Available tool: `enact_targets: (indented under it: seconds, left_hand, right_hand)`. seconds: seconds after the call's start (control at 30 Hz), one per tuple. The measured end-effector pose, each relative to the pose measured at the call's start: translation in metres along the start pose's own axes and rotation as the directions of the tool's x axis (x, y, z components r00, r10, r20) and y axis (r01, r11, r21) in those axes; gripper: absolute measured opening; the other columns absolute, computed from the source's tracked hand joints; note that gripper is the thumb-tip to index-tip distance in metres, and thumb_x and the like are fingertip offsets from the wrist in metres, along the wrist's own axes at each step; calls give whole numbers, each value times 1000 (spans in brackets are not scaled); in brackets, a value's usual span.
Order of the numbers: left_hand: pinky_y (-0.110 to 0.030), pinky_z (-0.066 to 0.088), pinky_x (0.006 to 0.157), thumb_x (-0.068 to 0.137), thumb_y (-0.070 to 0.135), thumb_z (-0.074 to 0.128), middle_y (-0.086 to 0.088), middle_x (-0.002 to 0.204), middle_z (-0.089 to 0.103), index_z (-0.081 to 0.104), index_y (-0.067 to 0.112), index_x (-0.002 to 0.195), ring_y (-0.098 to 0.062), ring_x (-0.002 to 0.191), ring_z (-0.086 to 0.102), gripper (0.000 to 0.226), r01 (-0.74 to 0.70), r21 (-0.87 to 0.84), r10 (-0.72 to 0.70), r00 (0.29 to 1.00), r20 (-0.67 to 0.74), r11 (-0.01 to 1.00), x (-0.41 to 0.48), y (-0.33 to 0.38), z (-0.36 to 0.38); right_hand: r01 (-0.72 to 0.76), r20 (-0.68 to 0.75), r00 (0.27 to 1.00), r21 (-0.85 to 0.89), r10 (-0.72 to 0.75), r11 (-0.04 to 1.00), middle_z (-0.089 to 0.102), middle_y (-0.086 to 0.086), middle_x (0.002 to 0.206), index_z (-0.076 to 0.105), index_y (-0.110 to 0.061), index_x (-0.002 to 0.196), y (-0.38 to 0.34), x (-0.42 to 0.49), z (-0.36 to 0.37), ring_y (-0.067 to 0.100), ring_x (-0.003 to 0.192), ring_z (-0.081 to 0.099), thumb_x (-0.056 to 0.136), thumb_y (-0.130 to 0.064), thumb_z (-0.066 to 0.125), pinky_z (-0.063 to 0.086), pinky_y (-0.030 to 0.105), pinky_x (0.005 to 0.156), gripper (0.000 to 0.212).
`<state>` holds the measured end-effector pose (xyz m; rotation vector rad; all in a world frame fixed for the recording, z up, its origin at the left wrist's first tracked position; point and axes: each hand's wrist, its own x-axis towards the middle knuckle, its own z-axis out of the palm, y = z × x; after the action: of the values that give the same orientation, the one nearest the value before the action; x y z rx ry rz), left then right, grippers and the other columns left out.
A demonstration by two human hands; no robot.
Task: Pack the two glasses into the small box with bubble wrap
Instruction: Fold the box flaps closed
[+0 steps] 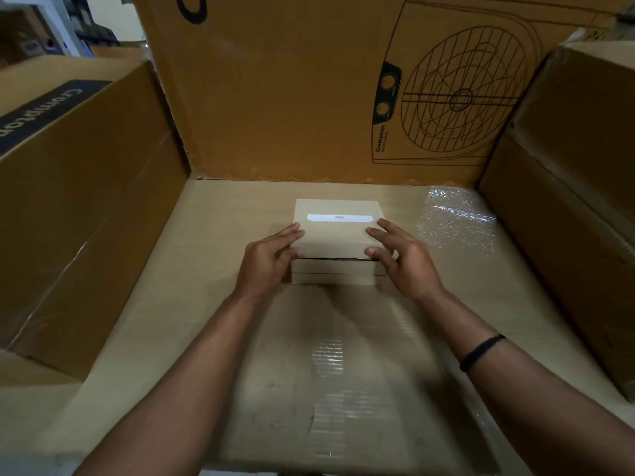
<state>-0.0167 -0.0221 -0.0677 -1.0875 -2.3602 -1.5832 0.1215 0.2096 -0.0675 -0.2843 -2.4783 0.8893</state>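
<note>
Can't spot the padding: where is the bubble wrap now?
In the head view, the bubble wrap lies flat right of the small box, near the far right corner.

a flat cardboard work surface (154, 304), pale tan, fills the lower part of the view, with strips of clear tape (328, 359) shining along its middle seam. a tall brown carton (275, 97) stands upright at its far edge, printed with a line drawing of a fan (460, 97) and a small "crompton" mark beside it. a second brown carton (86, 201) walls in the left side, a dark band (41, 115) with pale lettering across its top. a third carton (567, 201) closes the right side. shelving (68, 25), blurred, shows in the upper left corner. the light is dim and warm.
</note>
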Motion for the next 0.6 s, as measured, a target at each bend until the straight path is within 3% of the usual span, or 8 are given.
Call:
enact_targets:
  seconds: [0.13, 0.2, 0.3, 0.5, 0.57, 0.6]
  left_hand:
    - [-13, 39, 102, 81, 6, 73, 7, 121, 61, 69, 7, 116, 18, 111, 51, 35, 5, -15, -5, 1000, 3, 1000, 9, 2, -2]
    - [-13, 39, 102, 81, 4, 73, 3, 122, 62, 69, 6, 114, 16, 111, 53, 33, 9, -22, -9, 1000, 19, 1000, 7, -3, -1]
    - [-16, 40, 103, 81, 2, 72, -1, 123, 64, 70, 5, 112, 7, 113, 56, 31, 7, -14, -6, 1000, 26, 1000, 0, -9, 2]
    - [-11, 38, 102, 81, 2, 72, -3, 124, 63, 70, 6, 112, 12, 111, 54, 32, -9, 8, 9, 999, 43, 1000, -3, -14, 4]
    - [-15, 39, 104, 82, 4, 72, -6, 125, 62, 70, 5, 113, 5, 113, 55, 31, -41, 34, 40, 998, 51, 999, -4, -16, 4]
    - [-20, 39, 106, 83, 8, 72, -7, 127, 62, 69, 5, 114, -1, 117, 55, 31, -54, 51, 51, 997, 62, 997, -3, -15, 3]
  right_hand:
    - [-9, 0, 1000, -6, 9, 1000, 57, 12, 139, 69, -14, 123, -3, 8, -6, 19, 131, 51, 90, -25, 71, 29, 1, 99, 34]
    - [-13, 28, 1000, -11, 14, 1000, 57, 11, 139, 70, -14, 122, 1, 6, -4, 18, 133, 50, 89, -26, 71, 31, 6, 103, 35]
    - [8, 38, 999, -20, -7, 1000, 59, 12, 137, 70, -13, 121, 6, 0, 2, 18, 133, 50, 88, -29, 71, 38, 26, 110, 36]
    - [15, 35, 999, -39, -13, 999, 56, 14, 139, 70, -11, 121, 7, -5, 4, 22, 130, 53, 87, -28, 71, 37, 19, 108, 38]
    - [6, 50, 999, -52, -3, 999, 53, 14, 143, 68, -12, 124, 4, -4, 1, 23, 131, 52, 89, -31, 70, 32, 10, 104, 40]
    - [-6, 72, 997, -76, 11, 997, 48, 12, 148, 66, -14, 127, 0, -4, -2, 23, 136, 47, 91, -37, 67, 30, 12, 106, 43]
